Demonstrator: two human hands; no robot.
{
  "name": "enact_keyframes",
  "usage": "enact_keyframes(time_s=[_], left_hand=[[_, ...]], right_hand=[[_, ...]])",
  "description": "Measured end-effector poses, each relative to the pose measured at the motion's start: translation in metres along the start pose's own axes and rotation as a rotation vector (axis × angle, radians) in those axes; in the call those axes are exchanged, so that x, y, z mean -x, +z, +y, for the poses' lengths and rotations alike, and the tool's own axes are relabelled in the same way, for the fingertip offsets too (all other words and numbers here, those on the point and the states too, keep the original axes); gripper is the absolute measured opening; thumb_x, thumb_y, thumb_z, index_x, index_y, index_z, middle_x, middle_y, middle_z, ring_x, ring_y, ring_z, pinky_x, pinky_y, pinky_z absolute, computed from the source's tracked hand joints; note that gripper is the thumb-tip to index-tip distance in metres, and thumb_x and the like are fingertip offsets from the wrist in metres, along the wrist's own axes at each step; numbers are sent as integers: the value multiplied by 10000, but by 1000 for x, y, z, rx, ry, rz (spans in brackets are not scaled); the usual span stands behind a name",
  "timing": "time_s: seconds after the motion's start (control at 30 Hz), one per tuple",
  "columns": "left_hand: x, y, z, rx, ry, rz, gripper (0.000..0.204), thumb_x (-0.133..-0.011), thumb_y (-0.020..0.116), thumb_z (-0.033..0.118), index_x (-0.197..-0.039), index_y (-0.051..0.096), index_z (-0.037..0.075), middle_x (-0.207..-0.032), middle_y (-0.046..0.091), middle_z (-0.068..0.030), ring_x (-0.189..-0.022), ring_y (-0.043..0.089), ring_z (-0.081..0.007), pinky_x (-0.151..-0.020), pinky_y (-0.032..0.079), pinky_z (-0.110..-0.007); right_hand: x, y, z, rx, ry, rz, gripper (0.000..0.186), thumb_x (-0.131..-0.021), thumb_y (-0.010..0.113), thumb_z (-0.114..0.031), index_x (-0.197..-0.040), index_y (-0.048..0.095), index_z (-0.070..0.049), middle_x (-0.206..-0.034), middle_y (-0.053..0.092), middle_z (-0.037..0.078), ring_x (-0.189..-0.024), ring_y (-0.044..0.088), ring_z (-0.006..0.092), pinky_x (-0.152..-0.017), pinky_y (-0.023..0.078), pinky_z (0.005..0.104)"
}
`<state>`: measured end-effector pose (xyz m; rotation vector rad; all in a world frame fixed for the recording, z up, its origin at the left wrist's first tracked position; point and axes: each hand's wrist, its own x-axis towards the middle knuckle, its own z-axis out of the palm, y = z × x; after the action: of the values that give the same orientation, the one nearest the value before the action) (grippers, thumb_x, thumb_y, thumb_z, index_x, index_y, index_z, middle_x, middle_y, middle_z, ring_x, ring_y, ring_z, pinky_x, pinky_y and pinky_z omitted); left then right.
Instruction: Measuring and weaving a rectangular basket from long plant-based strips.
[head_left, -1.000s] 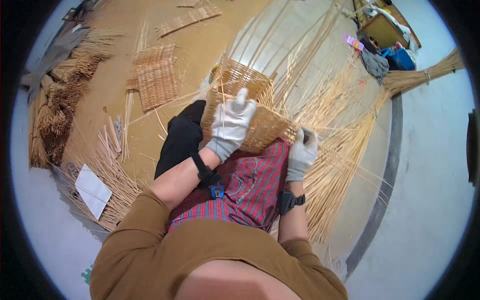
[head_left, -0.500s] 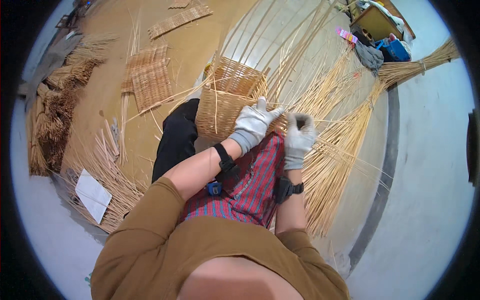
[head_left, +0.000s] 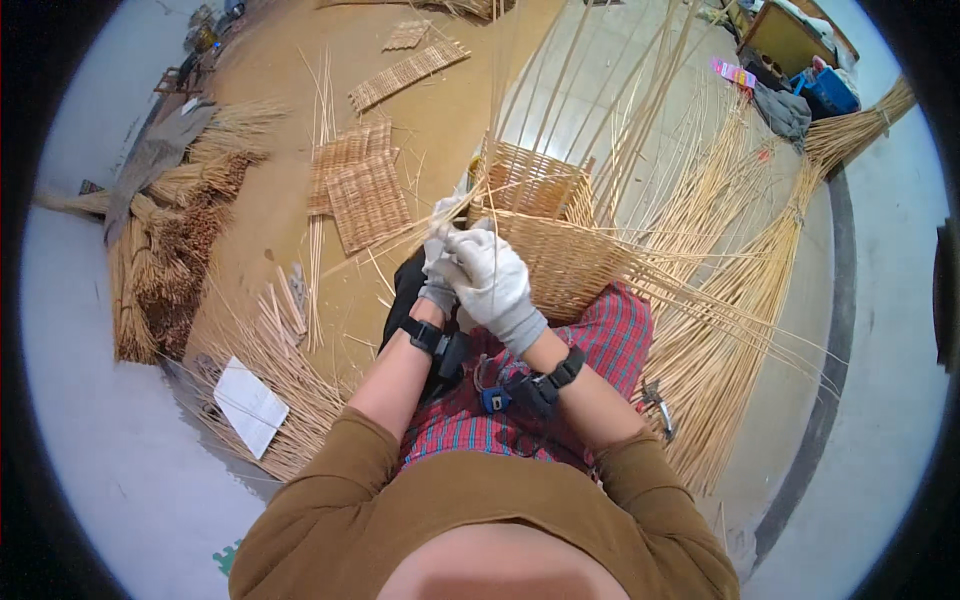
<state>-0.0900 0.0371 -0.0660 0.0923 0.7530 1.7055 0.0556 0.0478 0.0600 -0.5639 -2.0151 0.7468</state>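
Observation:
A half-woven wicker basket [head_left: 562, 262] rests tilted on my lap, with long upright stakes [head_left: 560, 75] rising from its far side. Both hands wear white work gloves and meet at the basket's left corner. My left hand [head_left: 438, 262] is closed around thin wicker strands [head_left: 400, 240] that stick out leftward from that corner. Partly in front of it, my right hand [head_left: 494, 280] has its fingers curled in toward the same spot; what they pinch is hidden. More loose strands [head_left: 720, 315] trail from the basket's right corner.
Woven wicker panels [head_left: 368, 205] lie on the brown floor to the left, beside stacked reed bundles [head_left: 165, 270]. A white sheet [head_left: 250, 408] lies on sticks at lower left. Long reeds [head_left: 725, 400] spread along the right, with a blue container [head_left: 830, 92] beyond.
My right hand has left the basket's right corner and crossed to its left corner. My left hand has moved off the front wall to that same corner. The view has shifted leftward.

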Motion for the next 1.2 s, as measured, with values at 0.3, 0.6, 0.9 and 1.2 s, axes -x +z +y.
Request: enact_keyframes(time_s=[0.3,0.6,0.9,1.2], left_hand=[[24,75,-2,-1579,853,106,571,-890,726,162,-1395,503,19,-1325,613,-151,-1196,596,-239,-1046,447,-345],[5,85,-1,-1047,681,-5,425,-885,770,173,-1242,560,76,-1159,608,-61,-1077,578,-166,-973,471,-317],[-9,82,-14,-1054,670,226,393,-868,787,231,-1133,552,58,-991,586,-35,-891,576,-135,-821,497,-287],[40,108,-33,-1545,934,480,334,-781,821,223,-984,613,58,-1042,625,-124,-992,594,-271,-943,458,-394]], right_hand=[[35,-22,41,-300,327,464,196,-906,699,-166,-1043,718,-28,-908,719,95,-732,650,230,-679,536,324],[15,-67,93,-484,786,560,200,-971,662,-169,-1004,720,20,-865,698,39,-751,616,94,-703,515,242],[-67,-86,58,154,334,224,291,-890,657,-84,-1181,666,-77,-1144,678,175,-905,685,339,-813,549,391],[42,-124,88,315,441,228,97,-825,764,-132,-896,739,-71,-866,697,122,-823,683,275,-773,534,346]])
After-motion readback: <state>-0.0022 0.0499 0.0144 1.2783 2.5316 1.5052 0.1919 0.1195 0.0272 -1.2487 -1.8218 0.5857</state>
